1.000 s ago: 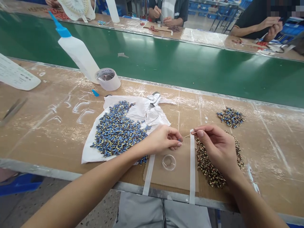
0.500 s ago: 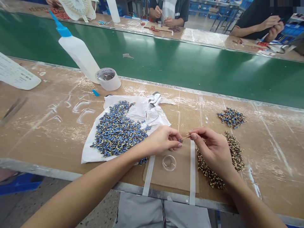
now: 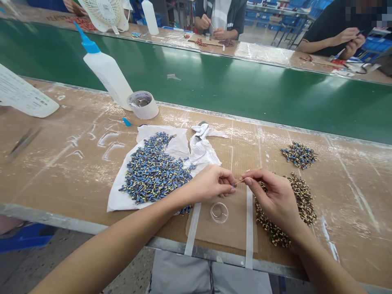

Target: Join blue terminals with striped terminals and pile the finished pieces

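My left hand (image 3: pixel 216 182) pinches a tiny blue piece (image 3: pixel 234 185) between thumb and fingertips. In my right hand (image 3: pixel 272 196) is a thin wooden stick (image 3: pixel 240 181), its tip touching or very near that piece. Below the hands a small clear cup (image 3: pixel 219 212) sits on a taped cardboard sheet (image 3: pixel 220 237). To the left, a large heap of small blue, yellow and black pieces (image 3: pixel 156 171) lies on white cloth (image 3: pixel 116 196). Partly behind my right hand lies a pile of small cream and dark pieces (image 3: pixel 301 200). Farther back right is a smaller pile of blue and cream pieces (image 3: pixel 299 155).
A white bottle with a blue nozzle (image 3: pixel 107 73) leans beside a tape roll (image 3: pixel 143 107). Another bottle (image 3: pixel 24 96) and tweezers (image 3: pixel 23 143) lie at the left. Across the green belt (image 3: pixel 214 90), other people work at a table with a fan (image 3: pixel 105 14).
The view has shifted slightly, so everything sits a little lower and to the right. Both hands keep their pinch, and the stick stays at the tiny blue piece.
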Motion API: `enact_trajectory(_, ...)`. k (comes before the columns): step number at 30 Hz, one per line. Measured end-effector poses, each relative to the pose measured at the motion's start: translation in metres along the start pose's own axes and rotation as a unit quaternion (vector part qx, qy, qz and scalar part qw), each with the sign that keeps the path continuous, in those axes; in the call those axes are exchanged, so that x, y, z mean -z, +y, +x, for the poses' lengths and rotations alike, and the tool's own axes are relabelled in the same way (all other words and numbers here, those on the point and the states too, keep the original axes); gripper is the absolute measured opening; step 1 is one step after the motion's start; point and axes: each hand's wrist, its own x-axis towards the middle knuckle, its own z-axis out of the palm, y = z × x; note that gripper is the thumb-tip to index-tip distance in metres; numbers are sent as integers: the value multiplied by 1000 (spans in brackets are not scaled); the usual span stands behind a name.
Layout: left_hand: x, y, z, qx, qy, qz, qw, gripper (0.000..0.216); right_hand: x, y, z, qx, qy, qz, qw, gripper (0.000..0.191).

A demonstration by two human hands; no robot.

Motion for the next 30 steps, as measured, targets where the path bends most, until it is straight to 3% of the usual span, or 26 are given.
enact_trajectory(5,1,1,-1,-18,0,-2,1000,5,0,0,0,18,4,-12,1000,7)
enact_trajectory(10,2,1,-1,-17,-2,-14,1000,3,5,-2,-3,-30,7,94,995,11)
enact_trajectory(17,6,-1,-2,-42,-12,-15,999,4,3,-16,-3,85,-187,126,971,13)
enact_trajectory(23,8,-1,-2,-44,-7,17,999,7,-8,-22,-9,88,-237,47,966,17)
enact_trajectory(27,9,1,-2,-30,-7,24,999,8,9,-15,-2,59,-199,37,978,17)
enact_trajectory(30,8,1,-1,-3,-6,20,1000,8,37,8,7,-24,-68,-58,996,15)
